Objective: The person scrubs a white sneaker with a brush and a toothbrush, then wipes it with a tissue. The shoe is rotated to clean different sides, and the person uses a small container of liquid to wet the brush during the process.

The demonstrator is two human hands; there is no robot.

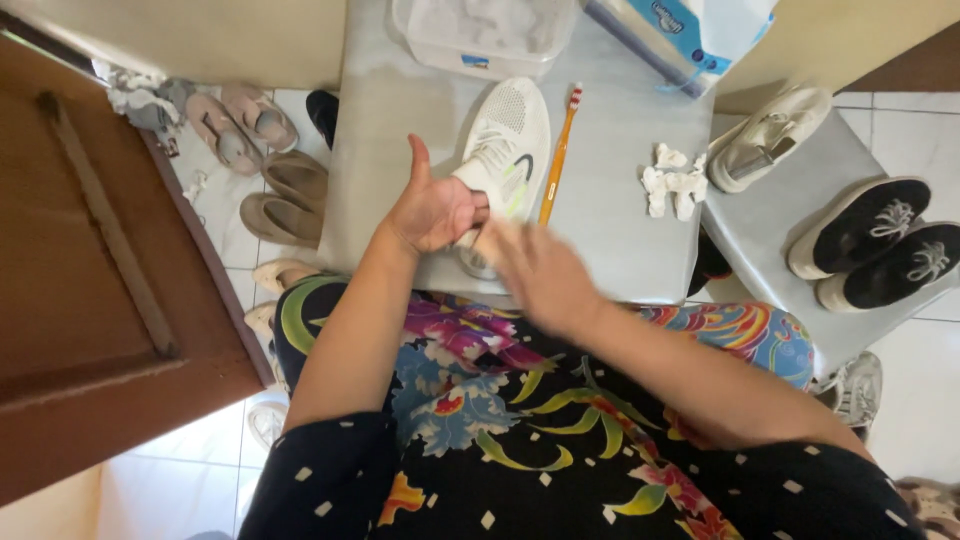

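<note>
A white sneaker (508, 150) with a mesh toe and a green-and-black side mark lies on the grey table (610, 240), toe pointing away from me. My left hand (430, 212) is palm up with the thumb raised, and its fingertips touch the shoe's heel opening. My right hand (540, 272) is motion-blurred just in front of the heel, back toward the camera, with its fingers reaching to the left hand's fingers. Whether it holds anything is hidden. An orange toothbrush (558, 150) lies right beside the sneaker.
Crumpled white tissue (672, 182) lies at the table's right. A clear plastic tub (480, 35) and a blue-white tissue pack (690, 30) sit at the far edge. A lower table on the right holds a white shoe (770, 135) and black sneakers (870, 240). Slippers (285, 195) and a wooden door (90, 270) are on the left.
</note>
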